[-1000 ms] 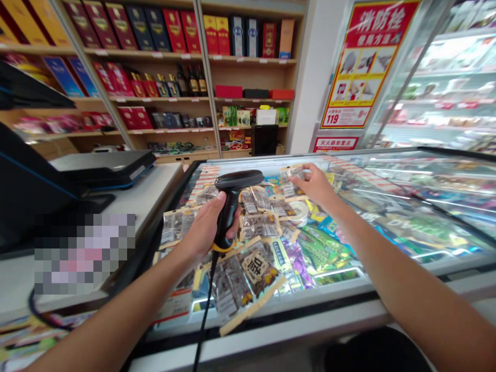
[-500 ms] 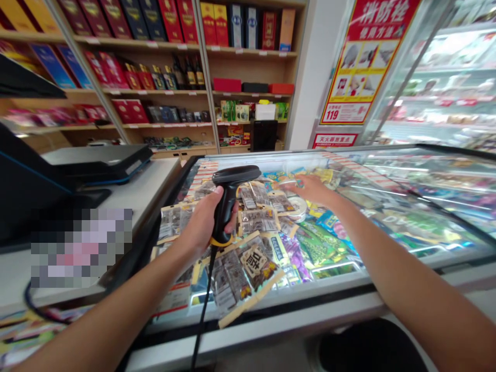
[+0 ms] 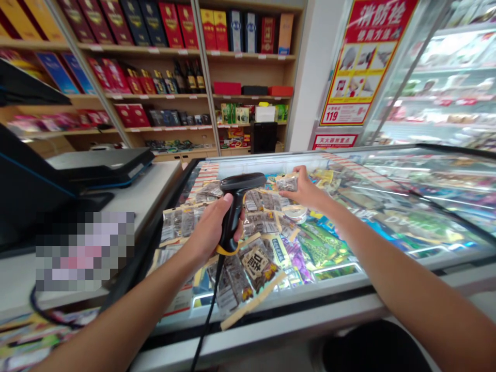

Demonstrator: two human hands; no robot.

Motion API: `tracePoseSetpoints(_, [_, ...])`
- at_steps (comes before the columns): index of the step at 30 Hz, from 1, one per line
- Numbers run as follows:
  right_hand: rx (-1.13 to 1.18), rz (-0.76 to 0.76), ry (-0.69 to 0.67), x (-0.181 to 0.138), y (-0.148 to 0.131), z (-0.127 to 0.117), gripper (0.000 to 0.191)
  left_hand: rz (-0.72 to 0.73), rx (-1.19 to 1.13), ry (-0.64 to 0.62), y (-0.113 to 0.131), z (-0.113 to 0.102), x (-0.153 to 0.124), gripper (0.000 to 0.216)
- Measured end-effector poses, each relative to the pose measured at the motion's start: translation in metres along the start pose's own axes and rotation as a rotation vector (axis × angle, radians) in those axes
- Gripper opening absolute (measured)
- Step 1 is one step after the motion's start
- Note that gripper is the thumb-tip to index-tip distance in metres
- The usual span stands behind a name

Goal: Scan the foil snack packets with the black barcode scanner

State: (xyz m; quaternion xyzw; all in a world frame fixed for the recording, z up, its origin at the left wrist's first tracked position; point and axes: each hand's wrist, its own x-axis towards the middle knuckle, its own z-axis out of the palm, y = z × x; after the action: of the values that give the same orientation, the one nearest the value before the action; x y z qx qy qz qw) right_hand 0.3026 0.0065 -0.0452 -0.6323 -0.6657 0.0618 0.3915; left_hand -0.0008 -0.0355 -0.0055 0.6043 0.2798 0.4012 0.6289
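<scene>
My left hand point(image 3: 211, 225) is wrapped round the grip of a black barcode scanner point(image 3: 243, 181) with a yellow-edged handle. Its head points right, and its cable point(image 3: 211, 305) hangs toward me. In my right hand point(image 3: 306, 191), a small clear snack packet point(image 3: 287, 183) with a tan edge is pinched between thumb and fingers, just ahead of the scanner head. Below both hands, similar snack packets point(image 3: 256, 263) lie spread on the glass top of a display freezer point(image 3: 341, 289). A roll of tape point(image 3: 295, 213) sits under my right wrist.
At the left a counter point(image 3: 163, 178) carries a flat scale point(image 3: 104, 160) and a dark screen stand point(image 3: 34, 191). Behind the freezer rise shelves point(image 3: 248, 54) of boxes and bottles. A red poster point(image 3: 356, 67) hangs on the pillar. A black round seat point(image 3: 372, 346) stands near me.
My right hand has turned and lifted slightly, and the packet in it now faces me more plainly. The scanner in my left hand has shifted a little right and down.
</scene>
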Motion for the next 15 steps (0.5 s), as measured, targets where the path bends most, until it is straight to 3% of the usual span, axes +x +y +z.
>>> tracePoseSetpoints(6, [0.037,-0.061,0.054,-0.005,-0.021,0.000,0.067,-0.016,0.007,-0.034,-0.004,0.005,-0.003,0.055])
tracePoseSetpoints(15, [0.015,-0.076,0.043,-0.008,-0.026,-0.002,0.066,-0.010,-0.025,-0.005,-0.001,0.009,-0.004,0.054])
